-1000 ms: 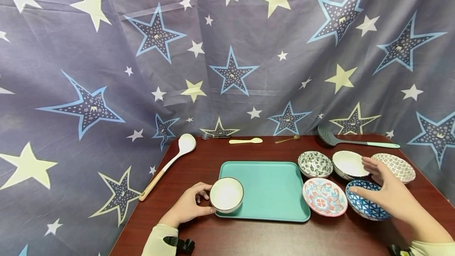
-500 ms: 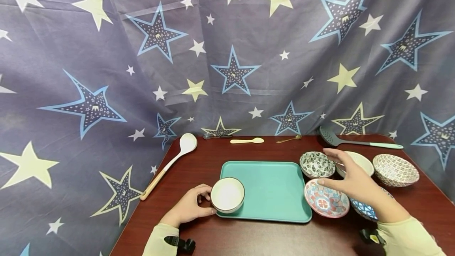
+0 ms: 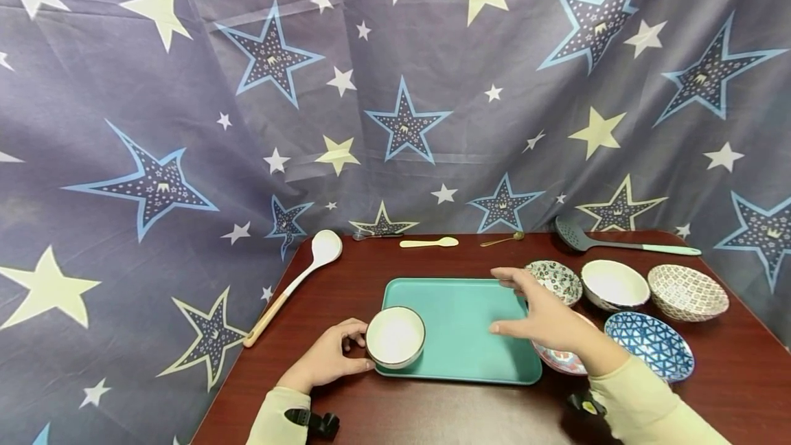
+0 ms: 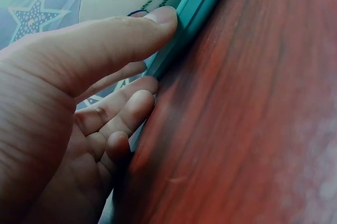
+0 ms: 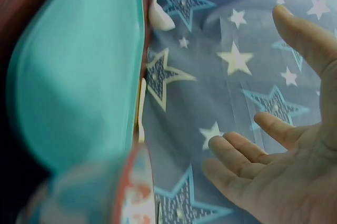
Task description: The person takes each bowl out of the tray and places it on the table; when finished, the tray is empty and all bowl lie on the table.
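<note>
In the head view a white bowl with a dark rim [image 3: 395,337] sits on the left part of the teal tray [image 3: 457,294]. My left hand [image 3: 330,356] is at the bowl's left side, by the tray edge, its thumb and fingers loosely bent. In the left wrist view the thumb [image 4: 158,21] lies against the tray rim, with the bowl's dotted wall behind; whether it also touches the bowl I cannot tell. Over the tray's right side hovers my right hand [image 3: 544,314], fingers apart and holding nothing. It partly hides a red-and-blue patterned bowl [image 3: 565,360].
On the right stand a leaf-patterned bowl [image 3: 556,281], a white bowl [image 3: 614,285], a brown-patterned bowl [image 3: 688,292] and a blue bowl [image 3: 650,347]. A ladle [image 3: 315,263] lies left. Along the back are a slotted turner [image 3: 577,237] and small spoons [image 3: 429,243].
My right hand has moved left from above the blue bowl, past the red-and-blue bowl, to the tray's right side. My left hand and the white bowl beside it have stayed put.
</note>
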